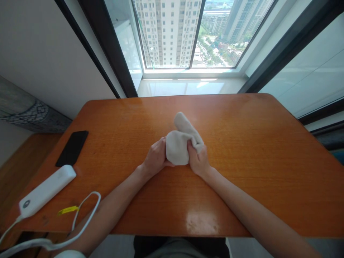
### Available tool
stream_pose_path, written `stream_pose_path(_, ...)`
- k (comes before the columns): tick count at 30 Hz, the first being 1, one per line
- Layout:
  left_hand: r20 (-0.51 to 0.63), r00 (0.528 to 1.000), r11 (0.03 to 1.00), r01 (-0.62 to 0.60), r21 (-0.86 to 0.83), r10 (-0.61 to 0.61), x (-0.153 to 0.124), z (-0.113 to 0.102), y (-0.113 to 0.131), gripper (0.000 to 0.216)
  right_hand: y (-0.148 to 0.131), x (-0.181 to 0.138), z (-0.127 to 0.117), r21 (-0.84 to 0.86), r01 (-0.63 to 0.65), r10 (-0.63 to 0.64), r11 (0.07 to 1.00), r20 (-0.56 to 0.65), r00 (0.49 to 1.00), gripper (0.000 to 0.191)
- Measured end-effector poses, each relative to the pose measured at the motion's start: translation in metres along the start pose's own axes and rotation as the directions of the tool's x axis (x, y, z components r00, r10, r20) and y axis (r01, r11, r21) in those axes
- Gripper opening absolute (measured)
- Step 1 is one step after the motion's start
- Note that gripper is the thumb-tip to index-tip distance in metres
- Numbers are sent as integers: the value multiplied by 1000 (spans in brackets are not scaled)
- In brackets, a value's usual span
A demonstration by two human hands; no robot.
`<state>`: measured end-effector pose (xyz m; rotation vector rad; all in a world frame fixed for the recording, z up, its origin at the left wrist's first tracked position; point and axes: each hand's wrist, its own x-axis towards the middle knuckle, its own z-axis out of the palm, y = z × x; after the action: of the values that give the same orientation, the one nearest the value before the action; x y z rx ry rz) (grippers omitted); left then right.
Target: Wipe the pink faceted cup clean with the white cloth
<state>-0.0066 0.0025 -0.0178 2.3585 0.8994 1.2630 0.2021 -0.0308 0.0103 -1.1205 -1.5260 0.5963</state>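
A light grey sock [177, 147] is held up over the middle of the wooden table, its soft cloth bunched and folded over. One rounded end points up and away from me, and a broad rounded part faces me. My left hand [158, 154] grips the left edge of the sock, with its fingers partly hidden behind the cloth. On the other side, my right hand [198, 158] is closed on the gathered cloth, thumb on the near face. Whether this is a single sock or a pair I cannot tell.
The wooden table [255, 150] stands before a window [172, 36]. At the left lie a black phone [72, 147] and a white power strip [48, 191]. A white cable [90, 218] with a yellow tag [68, 210] loops close to my left forearm.
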Motion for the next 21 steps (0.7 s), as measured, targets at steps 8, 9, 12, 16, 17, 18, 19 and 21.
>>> stream_pose_path(8,34,999,1000,24,14,-25,1,-4,3,42,-2,-5,0,-104,310,-302,945,85,949,41)
stream_pose_path(9,33,999,999,34,15,-34,0,-3,2,36,-3,-4,-2,-127,423,-400,897,168,901,45)
stream_pose_path(12,21,999,999,33,12,-33,0,-2,1,36,-1,-2,-3,-109,352,-330,930,176,927,50)
stream_pose_path(16,17,1000,1000,-15,19,15,3,-4,2,66,5,-4,3,23,-210,211,977,-83,974,55)
stream_pose_path(17,21,1000,1000,-14,19,13,3,-4,1,67,4,-5,3,12,-203,203,979,-85,976,55)
stream_pose_path(18,26,1000,1000,-7,17,7,2,-4,1,63,2,-5,2,-27,-106,104,994,-53,993,52)
stream_pose_path(19,32,999,1000,1,14,-2,1,-4,0,56,-1,-5,1,-80,53,-52,995,15,999,49)
stream_pose_path(21,32,999,1000,13,8,-13,-2,-3,-2,39,-8,-3,-4,-152,384,-352,911,202,914,49)
